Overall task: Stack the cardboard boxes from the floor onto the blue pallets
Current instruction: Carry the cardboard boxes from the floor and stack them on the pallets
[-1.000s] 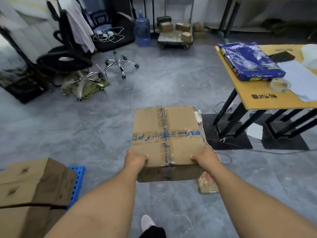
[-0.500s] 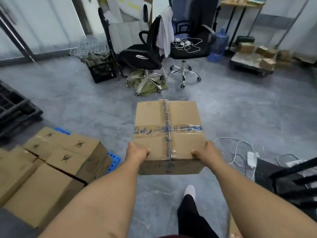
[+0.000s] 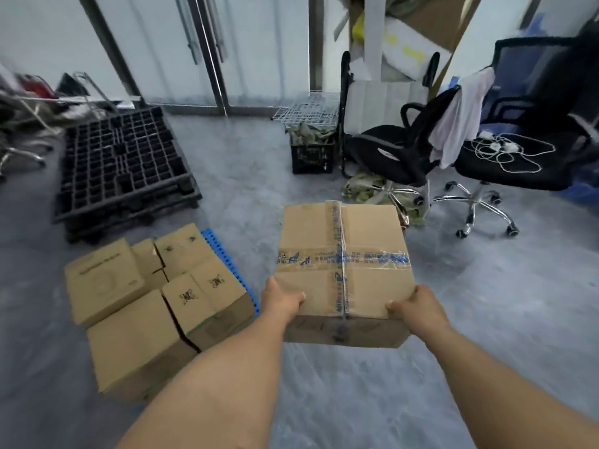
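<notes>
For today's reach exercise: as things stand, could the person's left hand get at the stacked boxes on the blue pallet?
Probably not yet. The left hand grips the taped box together with the right hand, so it is occupied. Otherwise, bare floor lies between it and the stacked boxes on the blue pallet.

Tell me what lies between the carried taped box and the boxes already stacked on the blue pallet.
In the head view, only bare grey floor and the blue pallet's exposed edge separate the taped box from the stacked boxes.
</notes>
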`<state>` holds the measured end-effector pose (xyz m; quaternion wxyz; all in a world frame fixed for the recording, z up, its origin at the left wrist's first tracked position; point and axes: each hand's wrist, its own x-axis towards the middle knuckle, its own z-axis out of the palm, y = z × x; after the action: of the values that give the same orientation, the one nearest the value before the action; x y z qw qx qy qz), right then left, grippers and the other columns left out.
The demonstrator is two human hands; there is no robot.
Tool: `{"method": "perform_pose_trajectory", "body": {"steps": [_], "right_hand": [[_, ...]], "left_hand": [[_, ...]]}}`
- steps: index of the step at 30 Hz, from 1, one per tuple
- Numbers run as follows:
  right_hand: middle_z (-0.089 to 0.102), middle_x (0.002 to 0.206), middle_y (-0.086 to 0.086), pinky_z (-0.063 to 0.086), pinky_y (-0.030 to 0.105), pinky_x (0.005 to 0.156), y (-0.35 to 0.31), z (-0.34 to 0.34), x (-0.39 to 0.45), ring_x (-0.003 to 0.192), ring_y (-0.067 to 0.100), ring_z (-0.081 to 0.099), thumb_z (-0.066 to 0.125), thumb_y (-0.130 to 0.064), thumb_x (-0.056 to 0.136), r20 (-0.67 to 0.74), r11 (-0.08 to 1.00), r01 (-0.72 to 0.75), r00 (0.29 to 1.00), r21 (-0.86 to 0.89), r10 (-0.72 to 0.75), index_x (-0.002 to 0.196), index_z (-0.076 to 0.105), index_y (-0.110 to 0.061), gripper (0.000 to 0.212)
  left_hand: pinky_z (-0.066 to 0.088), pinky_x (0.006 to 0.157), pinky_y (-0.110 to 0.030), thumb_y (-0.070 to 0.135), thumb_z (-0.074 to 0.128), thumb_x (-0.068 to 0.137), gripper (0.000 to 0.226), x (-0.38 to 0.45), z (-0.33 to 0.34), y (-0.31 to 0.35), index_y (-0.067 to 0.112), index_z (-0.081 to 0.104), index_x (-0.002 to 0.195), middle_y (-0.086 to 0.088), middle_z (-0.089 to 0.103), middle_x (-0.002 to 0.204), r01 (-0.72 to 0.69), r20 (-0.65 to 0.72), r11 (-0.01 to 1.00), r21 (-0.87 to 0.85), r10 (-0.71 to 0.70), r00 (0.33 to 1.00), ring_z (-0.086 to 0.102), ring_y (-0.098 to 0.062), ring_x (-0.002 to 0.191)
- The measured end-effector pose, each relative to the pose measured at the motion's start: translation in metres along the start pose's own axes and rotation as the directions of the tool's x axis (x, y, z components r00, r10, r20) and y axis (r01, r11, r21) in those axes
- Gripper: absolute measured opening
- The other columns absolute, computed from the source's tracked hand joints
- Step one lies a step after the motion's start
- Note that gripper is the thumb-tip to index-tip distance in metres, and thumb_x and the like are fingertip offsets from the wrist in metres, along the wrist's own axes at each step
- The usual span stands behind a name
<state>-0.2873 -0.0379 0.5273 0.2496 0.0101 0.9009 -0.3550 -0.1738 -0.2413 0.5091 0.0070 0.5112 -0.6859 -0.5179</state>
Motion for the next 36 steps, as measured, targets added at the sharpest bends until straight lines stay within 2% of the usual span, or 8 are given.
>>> {"method": "perform_pose_trajectory", "body": {"steps": [5, 10, 13, 18, 21, 26, 32, 36], "right_hand": [[0.055, 0.119, 0.016, 0.046, 0.039, 0.080, -0.044, 0.016, 0.048, 0.105, 0.033, 0.054, 0.067, -0.022, 0.083, 0.131, 0.993, 0.099, 0.987, -0.065, -0.090, 0.124, 0.042, -0.006, 0.051], [0.051, 0.124, 0.017, 0.048, 0.043, 0.084, -0.096, 0.059, 0.079, 0.109, 0.034, 0.052, 0.065, -0.025, 0.085, 0.240, 0.978, 0.170, 0.961, -0.118, -0.138, 0.129, 0.035, -0.005, 0.057], [0.053, 0.120, 0.016, 0.046, 0.038, 0.077, -0.134, 0.093, 0.097, 0.105, 0.034, 0.053, 0.064, -0.024, 0.084, 0.288, 0.958, 0.231, 0.941, -0.170, -0.176, 0.128, 0.036, -0.006, 0.056], [0.052, 0.103, 0.011, 0.040, 0.033, 0.066, -0.210, 0.159, 0.131, 0.086, 0.027, 0.049, 0.062, -0.027, 0.084, 0.336, 0.919, 0.314, 0.914, -0.238, -0.226, 0.126, 0.035, -0.005, 0.054], [0.052, 0.111, 0.011, 0.041, 0.034, 0.067, -0.259, 0.203, 0.152, 0.087, 0.026, 0.049, 0.063, -0.028, 0.086, 0.359, 0.914, 0.343, 0.899, -0.219, -0.251, 0.131, 0.032, -0.007, 0.058], [0.049, 0.130, 0.015, 0.043, 0.034, 0.075, -0.333, 0.284, 0.174, 0.110, 0.032, 0.052, 0.064, -0.027, 0.086, 0.398, 0.934, 0.314, 0.889, -0.173, -0.225, 0.141, 0.027, -0.011, 0.068], [0.052, 0.126, 0.012, 0.045, 0.034, 0.074, -0.398, 0.371, 0.199, 0.108, 0.031, 0.054, 0.065, -0.027, 0.084, 0.441, 0.929, 0.333, 0.866, -0.160, -0.235, 0.139, 0.029, -0.014, 0.066], [0.053, 0.124, 0.011, 0.049, 0.041, 0.086, -0.422, 0.424, 0.224, 0.109, 0.030, 0.054, 0.065, -0.024, 0.083, 0.474, 0.932, 0.335, 0.849, -0.139, -0.234, 0.138, 0.030, -0.014, 0.066]], "left_hand": [[0.033, 0.107, -0.036, 0.022, 0.066, 0.084, 0.084, 0.023, -0.017, 0.014, 0.013, 0.014, 0.149, -0.011, 0.032, 0.149, 0.066, -0.112, 0.994, -0.085, -0.075, 0.991, 0.035, -0.029, 0.133], [0.036, 0.106, -0.038, 0.019, 0.070, 0.079, 0.083, 0.056, -0.055, 0.008, 0.013, 0.022, 0.146, -0.010, 0.040, 0.144, 0.115, -0.217, 0.974, -0.194, -0.157, 0.963, 0.042, -0.029, 0.128], [0.040, 0.103, -0.037, 0.017, 0.071, 0.079, 0.082, 0.086, -0.082, 0.001, 0.013, 0.022, 0.146, -0.010, 0.045, 0.140, 0.136, -0.257, 0.954, -0.267, -0.207, 0.944, 0.046, -0.028, 0.123], [0.038, 0.105, -0.042, 0.019, 0.070, 0.081, 0.083, 0.161, -0.137, -0.001, 0.015, 0.020, 0.147, -0.010, 0.041, 0.143, 0.166, -0.267, 0.930, -0.328, -0.260, 0.928, 0.044, -0.030, 0.126], [0.036, 0.107, -0.043, 0.020, 0.070, 0.080, 0.082, 0.212, -0.178, 0.001, 0.015, 0.022, 0.146, -0.011, 0.041, 0.143, 0.167, -0.286, 0.923, -0.347, -0.274, 0.918, 0.044, -0.030, 0.127], [0.036, 0.107, -0.043, 0.023, 0.072, 0.078, 0.081, 0.282, -0.251, -0.004, 0.016, 0.026, 0.145, -0.009, 0.044, 0.142, 0.203, -0.322, 0.912, -0.356, -0.324, 0.890, 0.044, -0.029, 0.127], [0.038, 0.106, -0.042, 0.020, 0.071, 0.079, 0.085, 0.351, -0.316, -0.018, 0.019, 0.020, 0.147, -0.008, 0.044, 0.141, 0.208, -0.357, 0.893, -0.399, -0.360, 0.862, 0.045, -0.029, 0.126], [0.038, 0.104, -0.038, 0.019, 0.072, 0.079, 0.085, 0.401, -0.344, -0.035, 0.016, 0.022, 0.147, -0.009, 0.045, 0.140, 0.234, -0.353, 0.884, -0.405, -0.387, 0.852, 0.046, -0.027, 0.126]]}}
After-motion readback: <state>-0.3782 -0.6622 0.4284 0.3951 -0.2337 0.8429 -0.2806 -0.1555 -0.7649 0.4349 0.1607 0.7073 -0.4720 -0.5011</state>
